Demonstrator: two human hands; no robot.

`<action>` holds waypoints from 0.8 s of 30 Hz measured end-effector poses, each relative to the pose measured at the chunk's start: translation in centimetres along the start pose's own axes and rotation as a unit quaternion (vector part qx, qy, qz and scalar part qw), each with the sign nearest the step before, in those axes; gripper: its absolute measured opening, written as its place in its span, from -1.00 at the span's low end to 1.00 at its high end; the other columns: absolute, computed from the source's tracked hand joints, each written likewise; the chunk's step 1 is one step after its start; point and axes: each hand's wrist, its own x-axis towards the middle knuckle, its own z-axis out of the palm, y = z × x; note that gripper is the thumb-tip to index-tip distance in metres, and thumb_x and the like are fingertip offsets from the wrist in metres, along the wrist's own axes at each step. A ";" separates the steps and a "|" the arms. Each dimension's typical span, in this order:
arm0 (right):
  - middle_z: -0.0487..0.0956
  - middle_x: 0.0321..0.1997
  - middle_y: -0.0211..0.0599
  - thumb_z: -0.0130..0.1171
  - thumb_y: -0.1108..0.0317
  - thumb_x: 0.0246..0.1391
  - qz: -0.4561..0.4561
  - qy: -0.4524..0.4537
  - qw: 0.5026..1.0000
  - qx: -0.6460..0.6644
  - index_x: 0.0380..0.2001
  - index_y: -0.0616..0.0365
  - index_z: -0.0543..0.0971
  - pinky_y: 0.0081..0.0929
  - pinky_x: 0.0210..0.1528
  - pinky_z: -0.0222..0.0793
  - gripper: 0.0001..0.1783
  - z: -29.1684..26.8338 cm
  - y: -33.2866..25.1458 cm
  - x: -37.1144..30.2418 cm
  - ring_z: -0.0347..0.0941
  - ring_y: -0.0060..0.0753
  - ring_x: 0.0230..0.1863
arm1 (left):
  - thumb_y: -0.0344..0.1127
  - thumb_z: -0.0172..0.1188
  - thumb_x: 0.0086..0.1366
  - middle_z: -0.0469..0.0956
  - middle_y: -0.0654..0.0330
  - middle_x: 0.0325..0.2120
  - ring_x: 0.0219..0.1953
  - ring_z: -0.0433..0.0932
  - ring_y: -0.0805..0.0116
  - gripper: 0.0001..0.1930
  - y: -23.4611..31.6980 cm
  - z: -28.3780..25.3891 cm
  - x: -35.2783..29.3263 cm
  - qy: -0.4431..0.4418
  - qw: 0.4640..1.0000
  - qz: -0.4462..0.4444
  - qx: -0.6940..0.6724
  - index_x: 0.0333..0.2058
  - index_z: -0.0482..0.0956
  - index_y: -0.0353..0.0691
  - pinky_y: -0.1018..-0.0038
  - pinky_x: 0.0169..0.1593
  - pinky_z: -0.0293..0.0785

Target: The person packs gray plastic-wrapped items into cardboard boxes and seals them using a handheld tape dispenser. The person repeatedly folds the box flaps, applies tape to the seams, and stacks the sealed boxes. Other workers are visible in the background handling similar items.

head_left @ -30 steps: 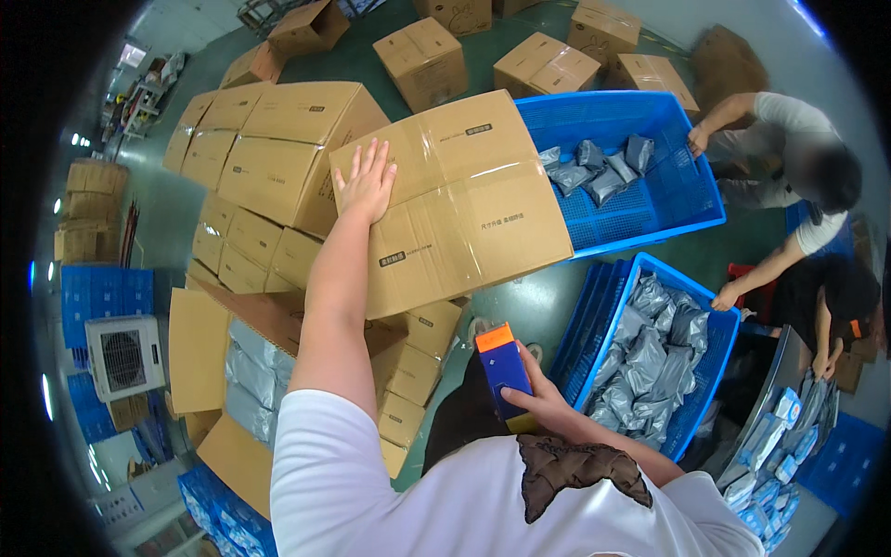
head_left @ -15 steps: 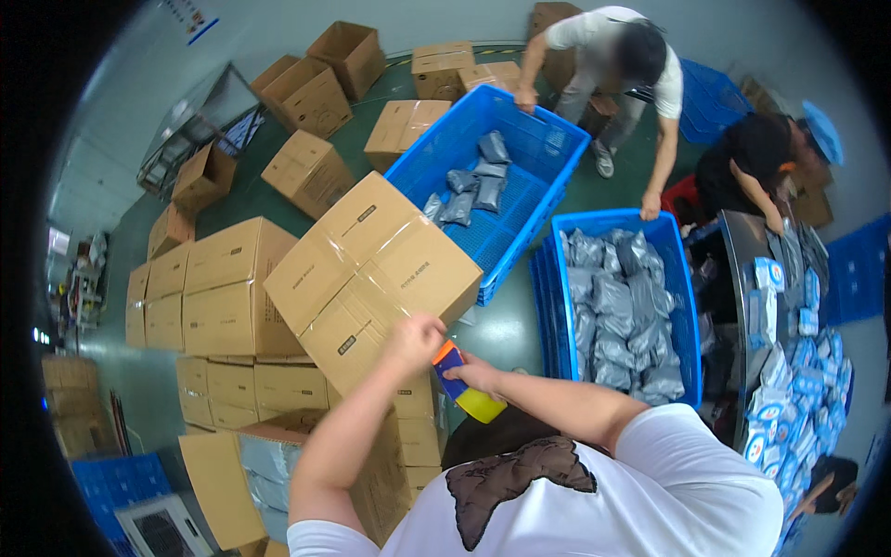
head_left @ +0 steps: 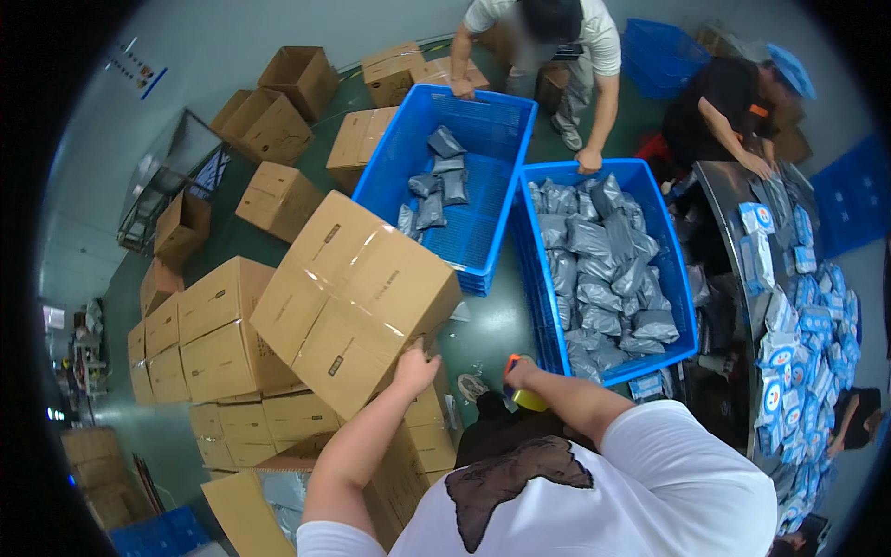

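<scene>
1. Holding the orange-and-yellow tape dispenser (head_left: 530,400), as I judge it to be, my right hand (head_left: 526,373) is closed around it, to the right of the big carton (head_left: 357,297) and apart from it. Its orange end points away from my body, perhaps to sit clear of my wrist.
2. My left hand (head_left: 418,367) is with half-bent fingers at the carton's near right side. Maybe this steadies the box; I cannot tell if the fingers press on it.
3. The carton lies in front of me, seemingly on lower boxes, which probably bring it to a comfortable height. Clear tape crosses its top.
4. Beyond the carton, to the right, is a blue crate (head_left: 506,130) with few grey bags; farther right, a fuller crate (head_left: 672,269). A co-worker (head_left: 603,37) grips both rims, perhaps for keeping them close together.
5. About writing: the carton has small dark labels and printed lines, too small for me to read surely. On the tabletop (head_left: 733,197), far right of the carton, blue-and-white packets (head_left: 780,357) show round printed pictures.
</scene>
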 end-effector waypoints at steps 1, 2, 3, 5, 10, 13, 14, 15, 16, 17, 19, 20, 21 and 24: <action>0.44 -0.07 0.00 0.24 0.03 -0.32 -0.016 0.000 0.999 0.048 -0.02 0.24 0.35 -0.43 0.03 0.22 -0.24 -1.3 -1.2 -1.1 0.36 -0.14 -0.02 | -0.12 0.13 0.03 0.41 -0.24 -0.19 -0.11 0.41 -0.06 -0.36 -1.3 0.4 0.2 0.011 0.999 -0.016 0.029 -0.02 0.21 -0.49 0.27 -0.04 0.34; 0.44 -0.07 0.00 0.24 0.02 -0.30 -0.039 0.027 0.995 0.087 0.01 0.24 0.31 -0.44 0.03 0.22 -0.21 -1.9 -0.4 -0.8 0.36 -0.15 -0.02 | -0.09 0.14 0.03 0.38 -0.26 -0.15 -0.06 0.37 -0.04 -0.34 -0.8 0.8 1.5 -0.029 0.998 -0.055 0.023 -0.02 0.22 -0.49 0.28 0.00 0.30; 0.44 -0.06 0.00 0.23 0.02 -0.29 -0.064 0.051 0.989 0.124 0.05 0.23 0.27 -0.45 0.03 0.22 -0.18 -2.5 0.4 -0.8 0.36 -0.15 -0.01 | -0.06 0.15 0.03 0.34 -0.27 -0.12 0.00 0.33 -0.03 -0.33 -0.4 1.2 2.5 -0.067 0.993 -0.098 0.014 -0.02 0.22 -0.49 0.29 0.04 0.26; 0.39 -0.02 0.05 0.18 -0.01 -0.25 -0.106 0.083 0.979 0.156 0.07 0.26 0.21 -0.41 0.05 0.20 -0.16 -2.9 2.2 -1.1 0.32 -0.09 0.03 | 0.00 0.15 0.04 0.23 -0.18 0.02 0.07 0.23 -0.01 -0.27 -1.3 3.6 4.2 -0.087 0.989 -0.120 0.028 0.04 0.16 -0.45 0.30 0.10 0.18; 0.38 0.01 -0.10 0.19 0.19 -0.16 -0.196 0.093 0.923 0.318 0.12 0.24 0.15 -0.43 0.05 0.20 -0.23 -4.2 7.2 -3.2 0.32 -0.24 0.03 | 0.02 0.12 0.07 -0.05 -0.01 0.19 0.20 -0.01 0.04 -0.18 1.9 2.4 6.0 -0.125 0.796 -0.307 -0.506 0.18 -0.07 -0.26 0.14 0.15 0.05; 0.45 -0.15 -0.18 0.14 0.31 -0.09 -0.086 0.043 0.882 0.462 0.03 0.17 0.25 -0.35 -0.15 0.37 -0.43 -6.4 9.4 -8.0 0.43 -0.30 -0.20 | -0.09 0.10 0.09 -0.15 0.02 0.20 0.18 -0.01 0.05 -0.24 4.8 3.0 6.5 0.030 0.652 -0.404 -0.641 0.19 -0.07 -0.17 0.15 0.14 0.08; 0.45 -0.23 -0.18 0.13 0.33 -0.08 -0.052 0.010 0.866 0.498 -0.01 0.14 0.25 -0.31 -0.28 0.40 -0.47 -7.4 10.3 -9.5 0.45 -0.27 -0.32 | -0.11 0.10 0.09 -0.15 0.01 0.20 0.17 0.00 0.03 -0.25 4.8 3.9 6.6 0.053 0.626 -0.397 -0.669 0.18 -0.06 -0.17 0.17 0.14 0.09; 0.45 -0.30 -0.18 0.12 0.34 -0.07 -0.014 -0.016 0.845 0.534 -0.04 0.11 0.25 -0.28 -0.42 0.44 -0.51 -8.3 10.7 -11.0 0.46 -0.24 -0.44 | -0.13 0.11 0.09 -0.16 0.01 0.20 0.17 0.01 0.01 -0.26 5.6 3.7 6.0 0.070 0.602 -0.385 -0.696 0.18 -0.04 -0.18 0.19 0.14 0.10; 0.45 -0.33 -0.18 0.12 0.34 -0.08 0.004 -0.016 0.831 0.556 -0.04 0.10 0.24 -0.28 -0.48 0.43 -0.51 -8.9 10.9 -12.2 0.45 -0.23 -0.49 | -0.15 0.11 0.09 -0.13 0.01 0.19 0.16 0.02 0.00 -0.29 6.3 3.5 5.3 0.074 0.594 -0.398 -0.695 0.17 -0.01 -0.18 0.20 0.14 0.10; 0.44 -0.36 -0.18 0.12 0.35 -0.08 0.027 -0.012 0.815 0.578 -0.04 0.09 0.23 -0.28 -0.54 0.42 -0.51 -10.0 10.9 -14.0 0.45 -0.22 -0.54 | -0.17 0.11 0.09 -0.10 0.01 0.18 0.15 0.04 -0.02 -0.31 8.1 1.9 4.0 0.072 0.585 -0.413 -0.694 0.15 0.03 -0.19 0.21 0.13 0.11; 0.43 -0.41 -0.19 0.12 0.33 -0.08 0.036 0.005 0.805 0.593 -0.06 0.07 0.22 -0.26 -0.59 0.42 -0.51 -11.6 9.0 -15.7 0.43 -0.20 -0.59 | -0.15 0.09 0.11 -0.05 -0.01 0.16 0.14 0.05 -0.02 -0.34 6.8 1.1 1.0 0.086 0.583 -0.402 -0.700 0.14 0.06 -0.19 0.22 0.12 0.12; 0.42 -0.44 -0.19 0.12 0.31 -0.08 0.024 0.008 0.811 0.584 -0.08 0.05 0.22 -0.24 -0.59 0.42 -0.53 -13.1 7.5 -16.5 0.43 -0.19 -0.58 | -0.13 0.07 0.12 -0.04 -0.01 0.15 0.13 0.05 -0.02 -0.35 6.0 1.3 -0.7 0.119 0.565 -0.406 -0.708 0.14 0.06 -0.19 0.23 0.12 0.13; 0.41 -0.46 -0.20 0.12 0.29 -0.08 0.006 0.013 0.814 0.581 -0.09 0.04 0.22 -0.23 -0.58 0.42 -0.54 -14.5 6.5 -16.6 0.43 -0.18 -0.57 | -0.10 0.05 0.14 -0.03 -0.01 0.15 0.13 0.06 -0.02 -0.36 5.4 1.6 -2.0 0.151 0.553 -0.403 -0.713 0.14 0.07 -0.19 0.24 0.12 0.13; 0.41 -0.34 -0.27 0.15 0.28 -0.09 -0.116 0.025 0.819 0.562 -0.05 -0.01 0.22 -0.31 -0.46 0.40 -0.49 -17.0 3.7 -12.1 0.42 -0.27 -0.43 | 0.14 -0.11 0.15 0.23 0.14 -0.03 -0.05 0.24 0.18 -0.45 4.5 0.1 -6.5 0.418 0.377 -0.322 -0.761 -0.02 0.25 -0.12 0.34 -0.13 0.27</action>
